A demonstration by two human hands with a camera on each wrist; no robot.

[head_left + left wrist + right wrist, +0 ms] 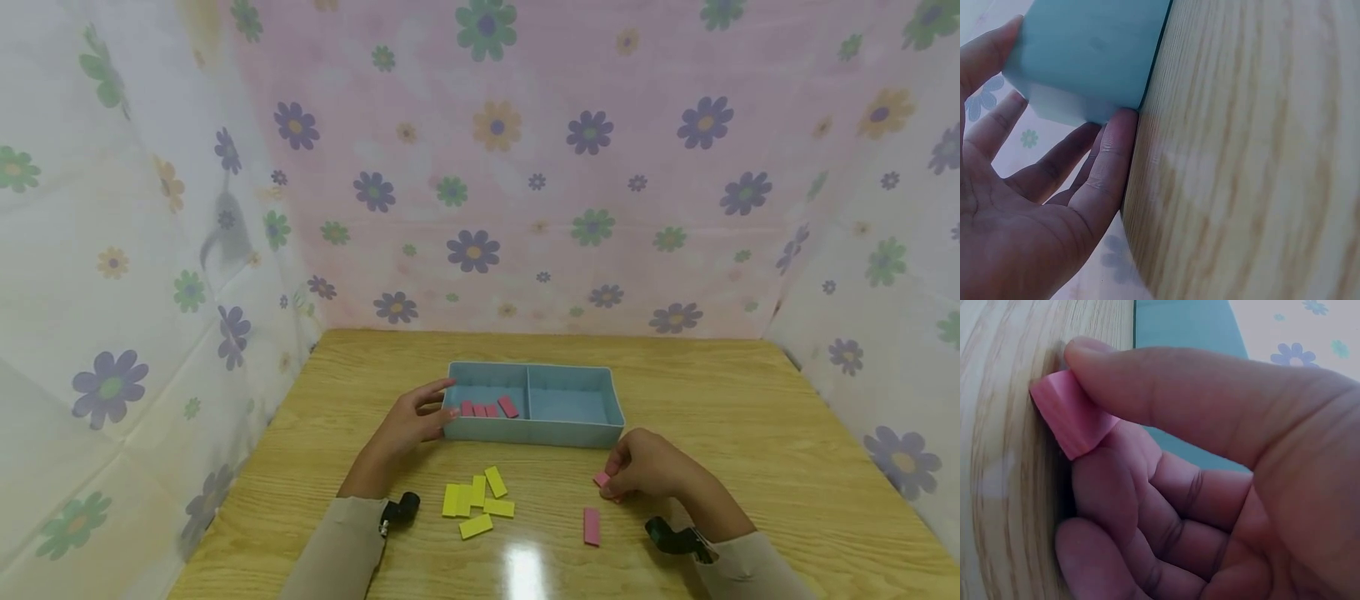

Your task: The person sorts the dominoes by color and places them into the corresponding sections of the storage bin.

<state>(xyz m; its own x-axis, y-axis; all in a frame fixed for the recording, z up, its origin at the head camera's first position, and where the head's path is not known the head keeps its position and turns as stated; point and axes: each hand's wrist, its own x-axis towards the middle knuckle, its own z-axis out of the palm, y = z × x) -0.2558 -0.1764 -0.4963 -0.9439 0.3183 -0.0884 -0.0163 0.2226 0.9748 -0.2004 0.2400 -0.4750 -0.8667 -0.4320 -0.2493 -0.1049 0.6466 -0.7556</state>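
Observation:
My left hand (408,425) rests at the left end of a blue two-compartment box (525,430); its fingers touch the end wall and the thumb lies near the front corner. In the left wrist view the little finger (1113,147) presses low against the box, close to the table. My right hand (648,462) pinches a pink block (1075,415) between thumb and fingers, close over the table in front of the box's right end. Another pink block (592,527) lies flat nearby. Several pink blocks (508,407) sit in the left compartment.
Several yellow blocks (476,526) lie on the wooden table (360,367) in front of the box, between the forearms. The right compartment (568,396) shows only its bare floor. Flowered cloth (420,275) surrounds the table at the back and sides.

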